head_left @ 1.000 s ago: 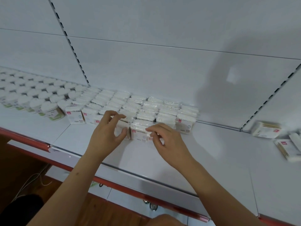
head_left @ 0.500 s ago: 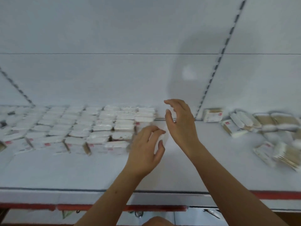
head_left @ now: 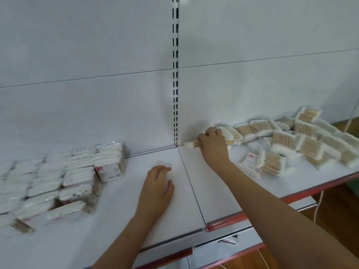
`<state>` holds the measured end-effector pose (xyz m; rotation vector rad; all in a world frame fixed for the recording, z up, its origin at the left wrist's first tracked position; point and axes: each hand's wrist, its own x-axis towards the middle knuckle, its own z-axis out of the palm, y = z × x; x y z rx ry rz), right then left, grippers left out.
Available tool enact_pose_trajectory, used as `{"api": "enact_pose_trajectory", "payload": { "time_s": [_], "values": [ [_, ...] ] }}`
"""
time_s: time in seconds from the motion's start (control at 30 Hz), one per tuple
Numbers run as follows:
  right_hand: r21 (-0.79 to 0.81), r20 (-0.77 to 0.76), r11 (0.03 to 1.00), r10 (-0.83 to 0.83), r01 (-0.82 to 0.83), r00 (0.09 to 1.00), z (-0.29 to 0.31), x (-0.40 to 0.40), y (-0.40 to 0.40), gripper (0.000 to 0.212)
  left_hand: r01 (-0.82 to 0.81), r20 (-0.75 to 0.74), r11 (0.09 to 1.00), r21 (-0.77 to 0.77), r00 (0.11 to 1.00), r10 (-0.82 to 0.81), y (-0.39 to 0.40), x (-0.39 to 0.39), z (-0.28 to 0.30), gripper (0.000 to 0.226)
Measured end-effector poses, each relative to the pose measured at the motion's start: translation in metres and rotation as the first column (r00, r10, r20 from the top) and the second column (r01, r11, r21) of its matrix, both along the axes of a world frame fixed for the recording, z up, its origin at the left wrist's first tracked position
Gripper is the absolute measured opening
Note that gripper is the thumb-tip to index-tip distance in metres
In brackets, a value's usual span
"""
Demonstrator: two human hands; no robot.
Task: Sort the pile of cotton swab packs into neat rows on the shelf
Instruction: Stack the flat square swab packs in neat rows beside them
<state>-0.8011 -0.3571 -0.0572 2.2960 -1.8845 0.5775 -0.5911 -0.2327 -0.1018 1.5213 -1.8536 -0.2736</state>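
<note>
The right hand (head_left: 212, 144) grips 1 cotton swab pack (head_left: 192, 145) at the back of the shelf (head_left: 209, 193), at the left edge of the loose pile (head_left: 291, 140). The left hand (head_left: 157, 188) rests relaxed on the shelf, holding nothing, right of the neat rows (head_left: 64, 177).

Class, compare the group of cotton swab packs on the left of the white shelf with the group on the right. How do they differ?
The left group of clear-wrapped cotton swab packs stands in tidy rows, packs pressed side by side; the right group of swab packs lies in a loose heap, tilted and overlapping. No hand touches the left group; the right hand grips a pack at the right group's edge. Both sit on the white metal shelf.
</note>
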Motion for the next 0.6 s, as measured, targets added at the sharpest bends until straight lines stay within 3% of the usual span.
{"api": "enact_pose_trajectory", "payload": {
  "time_s": [0.17, 0.27, 0.33, 0.4, 0.47, 0.53, 0.6],
  "values": [
    [0.063, 0.208, 0.977, 0.188, -0.205, 0.960, 0.018, -0.005, 0.037, 0.021, -0.035, -0.152, 0.999, 0.004, 0.988, 0.035, -0.005, -0.012, 0.020, 0.058],
    [0.064, 0.200, 0.938, 0.322, -0.341, 0.925, 0.027, -0.007, 0.055, 0.026, 0.016, -0.055, 1.000, -0.021, 0.998, -0.017, -0.020, -0.028, 0.041, 0.081],
    [0.070, 0.296, 0.890, 0.413, -0.451, 0.861, 0.030, -0.009, 0.064, 0.032, 0.084, 0.041, 0.996, -0.036, 0.996, -0.082, -0.032, -0.038, 0.044, 0.071],
    [0.060, 0.401, 0.861, 0.443, -0.505, 0.802, 0.034, -0.015, 0.068, 0.039, 0.077, -0.012, 0.994, 0.079, 0.997, -0.076, -0.039, -0.046, 0.042, 0.033],
    [0.002, 0.379, 0.897, 0.408, -0.441, 0.831, 0.033, -0.029, 0.059, 0.047, 0.036, -0.208, 0.976, 0.214, 0.978, 0.010, -0.042, -0.051, 0.035, 0.013],
    [-0.080, 0.294, 0.964, 0.267, -0.255, 0.918, 0.023, -0.056, 0.032, 0.058, 0.008, -0.382, 0.957, 0.291, 0.918, 0.108, -0.039, -0.053, 0.029, 0.010],
    [-0.041, 0.217, 0.996, 0.086, -0.079, 0.972, 0.013, -0.089, 0.003, 0.075, -0.014, -0.464, 0.943, 0.332, 0.868, 0.176, -0.035, -0.056, 0.027, 0.012]
  ]
}}
